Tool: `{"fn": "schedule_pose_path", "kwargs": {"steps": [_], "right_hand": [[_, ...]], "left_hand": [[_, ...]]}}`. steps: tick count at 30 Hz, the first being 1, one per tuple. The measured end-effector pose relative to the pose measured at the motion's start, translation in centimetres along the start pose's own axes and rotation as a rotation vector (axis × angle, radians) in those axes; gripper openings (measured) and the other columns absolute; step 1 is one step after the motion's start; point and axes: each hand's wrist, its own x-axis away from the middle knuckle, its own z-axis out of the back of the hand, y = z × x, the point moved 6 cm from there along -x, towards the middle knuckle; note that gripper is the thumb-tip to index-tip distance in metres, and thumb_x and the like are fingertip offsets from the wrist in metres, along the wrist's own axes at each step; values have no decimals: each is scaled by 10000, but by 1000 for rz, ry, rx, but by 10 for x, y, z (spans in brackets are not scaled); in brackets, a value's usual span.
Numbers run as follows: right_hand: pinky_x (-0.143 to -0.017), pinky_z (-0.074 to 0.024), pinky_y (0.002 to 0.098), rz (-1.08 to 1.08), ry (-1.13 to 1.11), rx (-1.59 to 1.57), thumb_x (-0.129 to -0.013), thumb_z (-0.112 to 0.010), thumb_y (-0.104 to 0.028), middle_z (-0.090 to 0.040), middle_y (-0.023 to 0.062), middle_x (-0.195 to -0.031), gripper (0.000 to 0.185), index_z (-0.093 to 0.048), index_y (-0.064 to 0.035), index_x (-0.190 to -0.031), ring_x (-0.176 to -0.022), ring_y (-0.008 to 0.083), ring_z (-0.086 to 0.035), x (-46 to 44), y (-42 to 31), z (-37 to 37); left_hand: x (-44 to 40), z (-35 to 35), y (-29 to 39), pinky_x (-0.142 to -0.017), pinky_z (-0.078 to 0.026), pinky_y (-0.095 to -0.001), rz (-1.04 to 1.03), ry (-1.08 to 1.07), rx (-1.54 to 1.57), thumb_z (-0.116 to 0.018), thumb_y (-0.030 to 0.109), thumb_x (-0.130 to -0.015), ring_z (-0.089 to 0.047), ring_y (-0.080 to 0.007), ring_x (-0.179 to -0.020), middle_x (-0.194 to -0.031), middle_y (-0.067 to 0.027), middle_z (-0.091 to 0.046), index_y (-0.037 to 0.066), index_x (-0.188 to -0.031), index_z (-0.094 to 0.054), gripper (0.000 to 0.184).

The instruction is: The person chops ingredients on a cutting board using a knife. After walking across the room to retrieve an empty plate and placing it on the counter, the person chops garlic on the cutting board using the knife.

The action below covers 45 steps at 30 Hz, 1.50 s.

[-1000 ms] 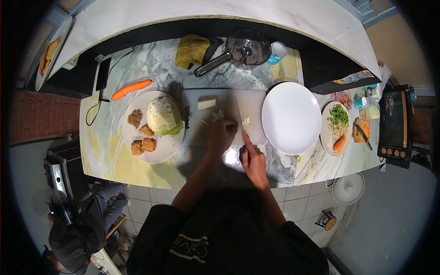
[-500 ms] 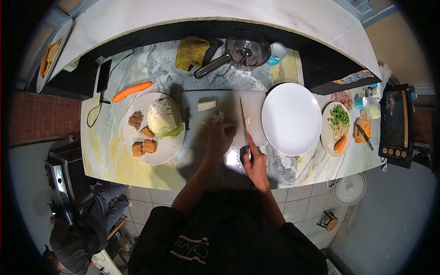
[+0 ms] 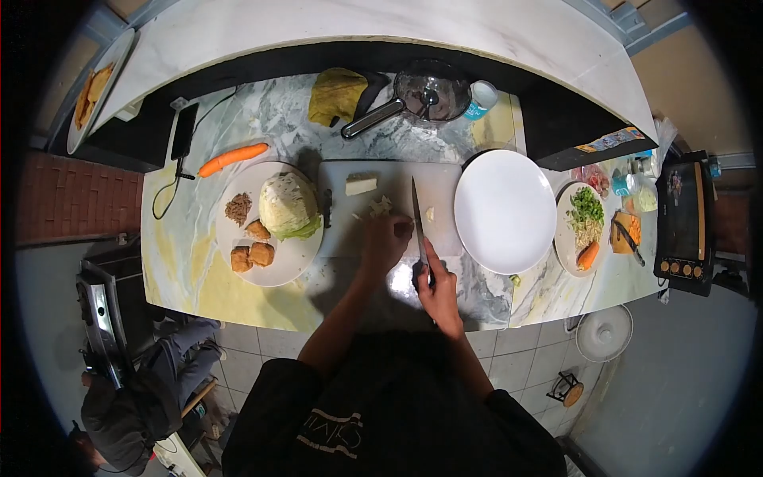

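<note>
My right hand is wrapped around the handle of a kitchen knife, its blade pointing away from me over the cutting board. Just left of the blade, my left hand is closed with its fingertips together on the board; whatever they pinch is too hidden to make out. Small white chopped pieces lie right beyond those fingers. Farther back on the board rests a pale rectangular block. To the right of the knife is a small whitish bit.
Left of the board, a plate holds a cabbage, brown chunks and minced brown food. A carrot lies behind it. An oval white plate sits at right, then a plate of chopped vegetables. A lidded pan stands behind.
My right hand and the knife have shifted slightly left, bringing the blade nearer my left fingers. The left hand stays closed at nearly the same spot.
</note>
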Motion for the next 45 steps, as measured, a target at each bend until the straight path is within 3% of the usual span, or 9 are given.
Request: {"fn": "schedule_pose_path", "kwargs": {"steps": [5, 18, 20, 21, 27, 29, 34, 36, 45], "right_hand": [[-575, -481, 336, -89, -62, -6, -815, -493, 32, -592, 172, -693, 629, -396, -117, -1419, -576, 278, -604, 0, 2, 1], [-576, -495, 333, -53, -4, -22, -808, -496, -4, -623, 174, -696, 600, -428, -98, -1397, -572, 261, -630, 1, 10, 0], [-578, -496, 334, -75, -15, -12, -806, -496, -11, -625, 171, -693, 602, -427, -99, -1398, -568, 267, -633, 3, 11, -1], [-578, -496, 334, -71, -11, -12, -806, -496, -11, -625, 171, -693, 602, -427, -99, -1398, -568, 267, -633, 3, 11, -1], [-583, -492, 324, -41, 3, -6, -799, -500, -7, -626, 167, -699, 615, -427, -109, -1400, -568, 249, -627, 4, 15, -2], [-594, -495, 327, -77, -20, -27, -803, -501, -5, -631, 164, -709, 612, -429, -119, -1400, -578, 243, -630, 3, 14, -3], [-602, -497, 324, -39, 0, -85, -816, -494, 6, -635, 150, -711, 601, -433, -128, -1399, -588, 225, -633, 0, 19, -9], [-551, -424, 255, -25, 25, -128, -829, -478, 33, -494, 40, -588, 604, -431, -140, -1406, -530, 110, -440, -2, 16, -8], [-539, -418, 253, 0, 21, -141, -824, -476, 37, -485, 30, -582, 612, -426, -134, -1409, -528, 94, -437, -5, 12, -7]], "left_hand": [[0, 2, 8, -657, -527, -344, -8, 14, 19, -686, 120, -787, -681, -260, -702, -745, -154, -680, 25, -873, -705, 130], [-1, -14, -7, -545, -448, -426, -213, 80, -69, -670, 63, -735, -584, -343, -601, -644, -157, -584, 31, -696, -579, 104], [0, -19, -16, -670, -529, -311, -150, -49, -100, -649, 74, -817, -670, -198, -747, -806, -97, -681, 22, -919, -638, 115], [0, -16, -15, -670, -529, -311, -156, -48, -101, -649, 74, -817, -670, -198, -747, -806, -97, -681, 22, -919, -638, 115], [1, 0, -9, -694, -549, -282, -86, -115, 162, -644, 34, -831, -664, -140, -757, -859, -95, -672, -27, -947, -644, 131], [4, 2, -14, -737, -557, -269, 141, -151, 552, -657, 22, -816, -673, -163, -786, -799, -108, -675, -66, -912, -644, 130], [7, 11, -13, -770, -558, -264, 162, -176, 712, -637, -29, -829, -654, -163, -821, -850, -110, -661, -104, -888, -629, 96], [9, 13, -13, -782, -556, -265, 198, -185, 754, -639, -36, -827, -650, -165, -832, -870, -114, -661, -107, -892, -627, 96], [19, 33, -2, -805, -537, -269, 192, -196, 869, -712, 13, -801, -647, -162, -859, -915, -115, -671, -70, -945, -631, 185]]}}
